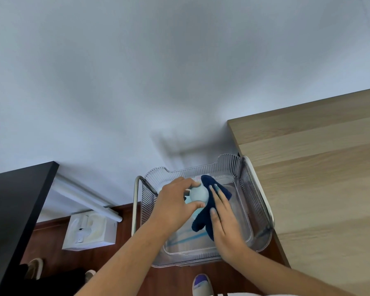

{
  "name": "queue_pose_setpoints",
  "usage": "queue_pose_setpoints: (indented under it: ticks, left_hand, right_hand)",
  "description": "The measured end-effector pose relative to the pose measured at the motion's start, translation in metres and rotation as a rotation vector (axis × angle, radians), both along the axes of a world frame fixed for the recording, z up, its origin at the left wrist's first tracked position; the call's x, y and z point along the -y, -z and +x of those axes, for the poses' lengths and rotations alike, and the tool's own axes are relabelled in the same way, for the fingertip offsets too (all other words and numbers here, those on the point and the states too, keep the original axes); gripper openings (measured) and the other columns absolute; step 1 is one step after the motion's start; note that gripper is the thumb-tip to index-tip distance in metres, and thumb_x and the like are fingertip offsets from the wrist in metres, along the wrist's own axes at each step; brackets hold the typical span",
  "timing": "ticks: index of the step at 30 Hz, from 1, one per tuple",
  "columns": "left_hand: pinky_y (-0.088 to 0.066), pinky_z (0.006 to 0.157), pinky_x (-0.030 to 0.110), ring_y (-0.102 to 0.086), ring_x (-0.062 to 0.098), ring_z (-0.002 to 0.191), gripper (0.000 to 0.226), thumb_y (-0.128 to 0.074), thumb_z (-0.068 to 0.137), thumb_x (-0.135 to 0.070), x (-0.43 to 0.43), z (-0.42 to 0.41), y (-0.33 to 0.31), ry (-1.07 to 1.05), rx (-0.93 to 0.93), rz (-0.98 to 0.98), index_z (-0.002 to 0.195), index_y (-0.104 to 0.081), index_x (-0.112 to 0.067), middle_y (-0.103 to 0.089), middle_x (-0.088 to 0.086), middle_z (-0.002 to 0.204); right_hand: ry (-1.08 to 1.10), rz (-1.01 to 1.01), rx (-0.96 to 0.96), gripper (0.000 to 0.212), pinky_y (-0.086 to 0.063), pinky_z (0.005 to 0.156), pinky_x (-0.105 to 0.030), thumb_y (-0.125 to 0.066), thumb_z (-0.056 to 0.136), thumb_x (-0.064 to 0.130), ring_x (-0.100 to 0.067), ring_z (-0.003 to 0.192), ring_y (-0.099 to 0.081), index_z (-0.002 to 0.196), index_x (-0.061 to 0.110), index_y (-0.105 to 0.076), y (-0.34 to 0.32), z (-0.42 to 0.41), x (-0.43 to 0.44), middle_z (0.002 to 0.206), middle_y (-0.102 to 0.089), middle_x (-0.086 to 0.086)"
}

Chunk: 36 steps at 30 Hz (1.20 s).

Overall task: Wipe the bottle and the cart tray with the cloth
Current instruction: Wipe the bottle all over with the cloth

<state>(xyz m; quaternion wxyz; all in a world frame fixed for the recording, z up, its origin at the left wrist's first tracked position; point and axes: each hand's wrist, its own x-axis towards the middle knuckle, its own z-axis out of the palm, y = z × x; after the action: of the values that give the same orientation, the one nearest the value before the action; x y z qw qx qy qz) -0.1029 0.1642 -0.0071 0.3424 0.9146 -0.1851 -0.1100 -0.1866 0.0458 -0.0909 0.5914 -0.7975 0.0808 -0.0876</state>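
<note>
A pale blue bottle (198, 194) stands inside the clear ribbed cart tray (257, 201), seen from above. My left hand (173, 207) grips the bottle from the left, fingers curled around its top. My right hand (224, 218) presses a dark navy cloth (207, 212) flat against the bottle's right side. The cloth drapes from the bottle's top down past its body. The bottle's lower part is hidden by my hands and the cloth.
A light wooden tabletop (318, 178) runs along the tray's right side. A dark cabinet (13, 210) stands at left. On the wood floor lie a white box (90, 231), a white tube (86, 198), shoes (33, 268), and my shoe (202, 285). A white wall lies behind.
</note>
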Motion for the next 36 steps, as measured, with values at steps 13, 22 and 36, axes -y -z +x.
queue_pose_setpoints:
  ticks: [13,22,36]
  left_hand:
    - [-0.049,0.072,0.008,-0.059,-0.011,0.084,0.042,-0.086,0.066,-0.026,-0.005,-0.002,0.002,-0.032,-0.023,-0.046,0.102,-0.067,-0.033,-0.059,-0.025,0.095]
    - [-0.046,0.070,0.005,-0.059,-0.012,0.082,0.040,-0.085,0.066,-0.029,-0.004,0.002,0.002,-0.022,-0.008,-0.030,0.102,-0.066,-0.032,-0.057,-0.028,0.092]
    - [-0.047,0.070,0.010,-0.061,-0.007,0.082,0.038,-0.085,0.066,-0.028,-0.001,0.001,0.000,-0.048,-0.005,-0.029,0.097,-0.064,-0.036,-0.059,-0.025,0.092]
  right_hand:
    - [0.205,0.615,-0.162,0.032,-0.039,0.097,-0.018,-0.025,0.102,0.026,0.000,0.115,-0.050,0.123,0.040,-0.045,0.016,0.014,-0.018,0.128,-0.050,0.008]
    - [0.085,0.491,-0.144,0.034,-0.051,0.090,-0.038,-0.029,0.103,0.014,-0.025,0.099,-0.063,0.116,0.002,-0.058,-0.008,0.056,0.010,0.107,-0.065,-0.020]
    - [0.068,0.432,0.023,0.033,-0.043,0.099,-0.022,-0.031,0.102,0.012,-0.011,0.115,-0.054,0.127,0.023,-0.049,-0.001,0.035,-0.002,0.123,-0.058,-0.002]
